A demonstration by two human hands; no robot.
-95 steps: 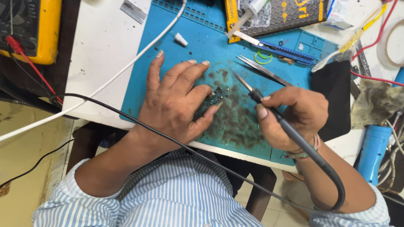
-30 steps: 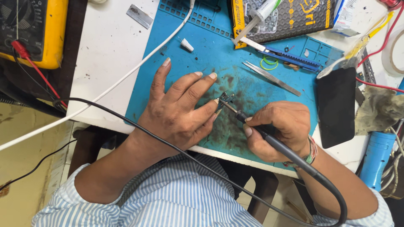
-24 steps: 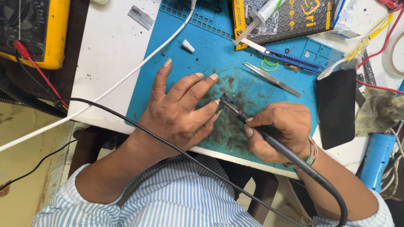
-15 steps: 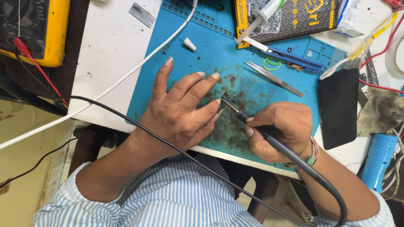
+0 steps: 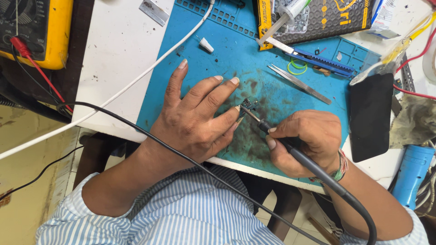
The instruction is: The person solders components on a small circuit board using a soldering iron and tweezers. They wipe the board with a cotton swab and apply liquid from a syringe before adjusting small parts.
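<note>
While the right hand (image 5: 309,143) grips a black soldering iron (image 5: 272,135) like a pen, its tip meets a small dark circuit part (image 5: 249,105) at the centre of the frame. Beside it, the left hand (image 5: 195,120) lies spread flat on the blue mat (image 5: 227,54), fingertips seemingly steadying that part. Tweezers (image 5: 299,84) lie to the upper right. Fingers partly hide the part, so whether they pinch it is unclear.

Left hand (image 5: 195,120) lies flat on the mat (image 5: 227,50), small circuit board (image 5: 249,105) at its fingertips; soldering iron (image 5: 290,147) in right hand (image 5: 309,140) beside it, tweezers (image 5: 299,84) behind.
</note>
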